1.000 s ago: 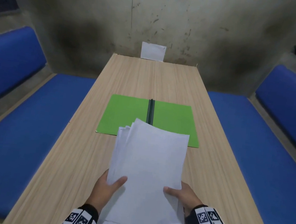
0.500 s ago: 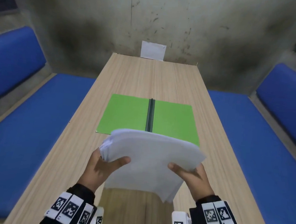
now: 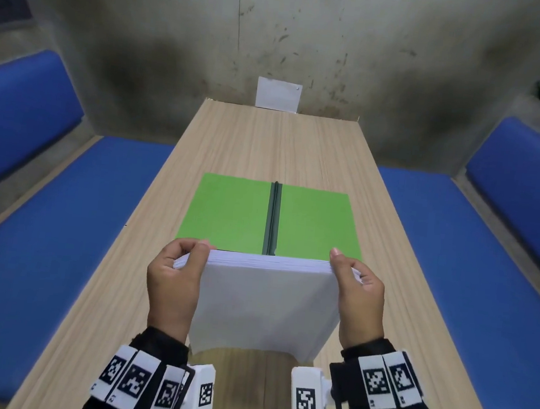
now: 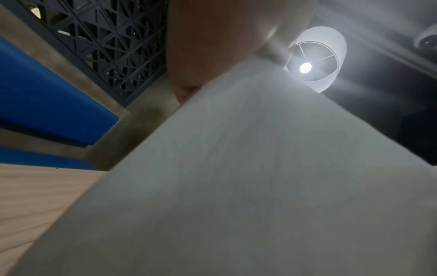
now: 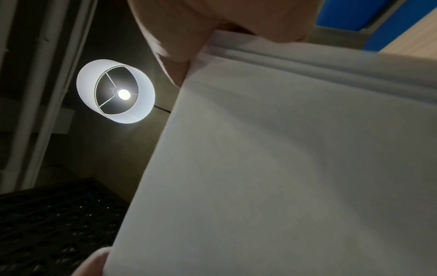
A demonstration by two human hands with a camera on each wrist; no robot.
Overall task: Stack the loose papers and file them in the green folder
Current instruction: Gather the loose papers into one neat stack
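A stack of white papers (image 3: 265, 306) stands upright on its lower edge on the wooden table (image 3: 267, 148), just in front of the green folder (image 3: 228, 213). The folder lies open and flat, with a dark spine down its middle. My left hand (image 3: 184, 262) grips the stack's upper left corner and my right hand (image 3: 350, 278) grips the upper right corner, thumbs on the near face. In the left wrist view the papers (image 4: 260, 186) fill most of the picture; in the right wrist view the papers (image 5: 295, 168) do the same, with fingers (image 5: 175, 33) curled on the edge.
Blue padded benches (image 3: 43, 248) (image 3: 486, 274) run along both long sides of the table. A small white sheet (image 3: 277, 94) is fixed to the concrete wall at the far end. A lit lamp (image 5: 115, 91) hangs overhead.
The papers were lying flat and splayed in my hands. I lifted them, turned them upright and squared them; both hands moved up to the top corners.
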